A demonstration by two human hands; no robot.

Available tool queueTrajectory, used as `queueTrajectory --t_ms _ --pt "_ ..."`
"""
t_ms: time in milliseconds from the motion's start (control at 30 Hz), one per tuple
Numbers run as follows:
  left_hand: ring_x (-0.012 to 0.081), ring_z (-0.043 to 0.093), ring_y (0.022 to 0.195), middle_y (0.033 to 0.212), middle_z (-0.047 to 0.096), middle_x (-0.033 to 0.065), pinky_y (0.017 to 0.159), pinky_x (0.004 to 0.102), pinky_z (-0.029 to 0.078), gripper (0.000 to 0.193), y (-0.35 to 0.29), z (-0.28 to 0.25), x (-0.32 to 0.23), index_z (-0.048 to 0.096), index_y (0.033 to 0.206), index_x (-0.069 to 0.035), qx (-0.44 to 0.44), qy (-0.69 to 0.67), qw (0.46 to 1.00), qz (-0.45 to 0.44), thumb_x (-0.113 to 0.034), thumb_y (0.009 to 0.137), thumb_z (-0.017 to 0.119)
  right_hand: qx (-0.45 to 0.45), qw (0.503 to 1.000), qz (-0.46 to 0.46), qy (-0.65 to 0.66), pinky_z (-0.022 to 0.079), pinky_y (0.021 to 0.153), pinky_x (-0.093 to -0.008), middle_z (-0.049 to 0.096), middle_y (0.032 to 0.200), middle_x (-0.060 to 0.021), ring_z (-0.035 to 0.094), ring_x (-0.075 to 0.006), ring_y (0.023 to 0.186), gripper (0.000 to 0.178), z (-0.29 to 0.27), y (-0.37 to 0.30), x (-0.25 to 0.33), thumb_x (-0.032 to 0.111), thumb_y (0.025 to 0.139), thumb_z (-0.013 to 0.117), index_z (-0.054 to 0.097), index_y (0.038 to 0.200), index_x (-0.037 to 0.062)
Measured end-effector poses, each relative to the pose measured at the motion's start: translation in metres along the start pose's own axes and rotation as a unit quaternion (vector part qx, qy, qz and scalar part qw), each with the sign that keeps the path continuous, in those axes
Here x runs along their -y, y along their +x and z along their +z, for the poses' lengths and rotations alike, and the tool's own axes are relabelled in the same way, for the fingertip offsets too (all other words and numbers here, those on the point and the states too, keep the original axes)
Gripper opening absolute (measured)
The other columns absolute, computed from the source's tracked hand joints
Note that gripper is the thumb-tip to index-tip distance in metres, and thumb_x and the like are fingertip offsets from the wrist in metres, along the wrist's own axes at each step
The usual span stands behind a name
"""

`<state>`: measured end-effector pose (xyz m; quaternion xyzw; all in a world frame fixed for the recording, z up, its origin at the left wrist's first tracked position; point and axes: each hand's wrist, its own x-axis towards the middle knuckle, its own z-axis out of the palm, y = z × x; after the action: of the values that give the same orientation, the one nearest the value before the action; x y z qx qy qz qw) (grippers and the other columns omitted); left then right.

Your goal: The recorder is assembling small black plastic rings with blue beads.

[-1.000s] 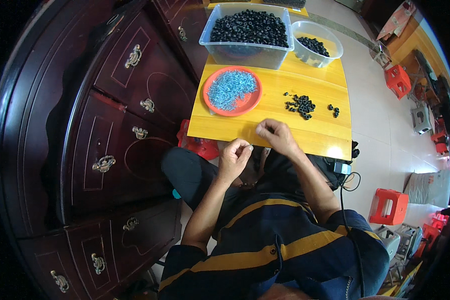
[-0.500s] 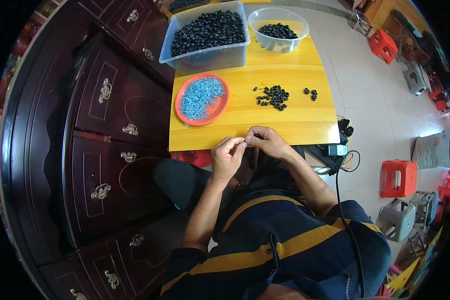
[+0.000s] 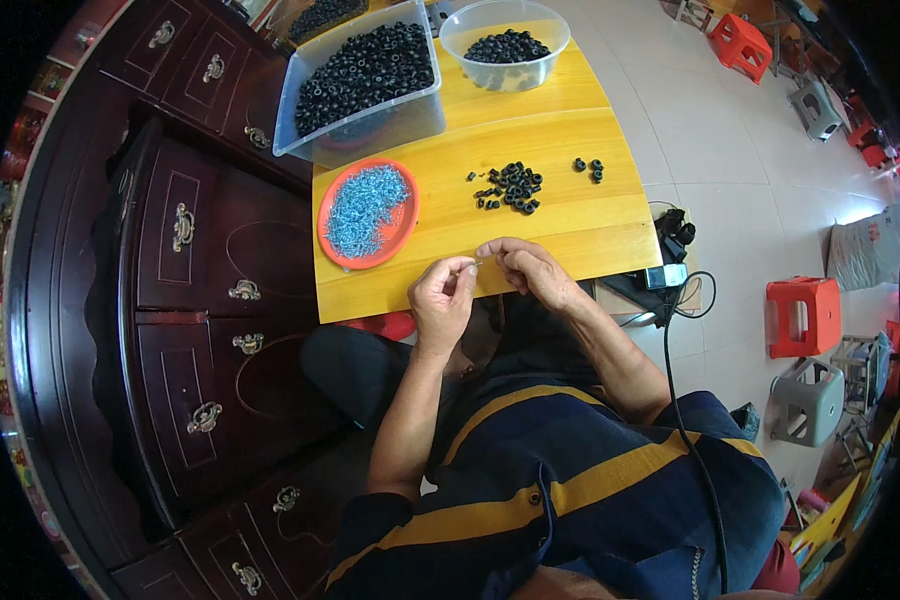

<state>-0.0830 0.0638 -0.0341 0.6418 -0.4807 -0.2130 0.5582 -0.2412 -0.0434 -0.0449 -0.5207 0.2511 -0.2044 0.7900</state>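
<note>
My left hand (image 3: 443, 302) is closed in a pinch at the table's near edge. A tiny shiny metal piece (image 3: 479, 262) shows at its fingertips; its exact kind is too small to tell. Facing it, my right hand (image 3: 533, 272) has curled fingers, the index finger reaching toward the left fingertips. Whatever lies inside those fingers is hidden. Left of my hands stands an orange-red plate (image 3: 407, 228) heaped with small blue-silver metal pieces (image 3: 360, 212) resembling screws. Beyond my right hand is a loose pile of black ring-shaped parts (image 3: 513, 187), with several more (image 3: 595, 168) to its right.
A yellow table (image 3: 570, 235) carries a large clear bin (image 3: 370, 125) and a round clear tub (image 3: 505, 75), both holding black parts. Dark drawers (image 3: 220, 240) border the left side. A black cable (image 3: 673, 370) hangs at the right, near red (image 3: 805, 315) and grey stools (image 3: 808, 400).
The view has shifted, so the table appears tilted and further left. My fingertips, together before, are now slightly apart, and a shiny bit shows between them.
</note>
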Motion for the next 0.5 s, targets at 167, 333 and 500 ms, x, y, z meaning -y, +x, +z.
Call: queueTrajectory --t_ms 167,333,500 --pt "-0.0003 0.052 0.067 0.081 0.063 -0.0048 0.060 0.0176 0.043 0.005 0.001 0.005 0.006 0.068 0.097 0.002 0.002 -0.009 1.000 -0.006 0.001 0.093 0.065 -0.009 0.998 -0.030 -0.046 0.042 0.062 -0.0216 0.049 0.079 0.0033 0.045 -0.0075 0.066 0.034 -0.009 0.001 -0.002 0.018 0.104 0.048 0.055 0.132 -0.0009" --pt "-0.0004 0.052 0.067 0.082 0.063 -0.0047 0.061 0.0176 0.043 0.006 0.004 0.009 0.001 0.068 0.099 0.002 0.002 -0.023 1.000 -0.016 0.001 0.093 0.065 -0.015 0.998 -0.030 0.047 0.051 0.075 -0.0225 0.063 0.095 0.0005 0.059 -0.0070 0.079 0.030 -0.006 0.001 0.005 0.019 0.102 0.059 0.058 0.127 0.0043" --pt "0.0034 0.056 0.065 0.079 0.066 -0.0001 0.060 0.0211 0.046 0.006 0.010 0.009 -0.012 0.068 0.096 0.002 0.005 -0.024 1.000 -0.006 0.000 0.091 0.067 0.000 0.998 -0.032 0.049 0.052 0.074 -0.0228 0.064 0.094 0.0020 0.059 -0.0065 0.078 0.031 -0.012 0.006 -0.007 0.030 0.098 0.065 0.065 0.119 0.0081"
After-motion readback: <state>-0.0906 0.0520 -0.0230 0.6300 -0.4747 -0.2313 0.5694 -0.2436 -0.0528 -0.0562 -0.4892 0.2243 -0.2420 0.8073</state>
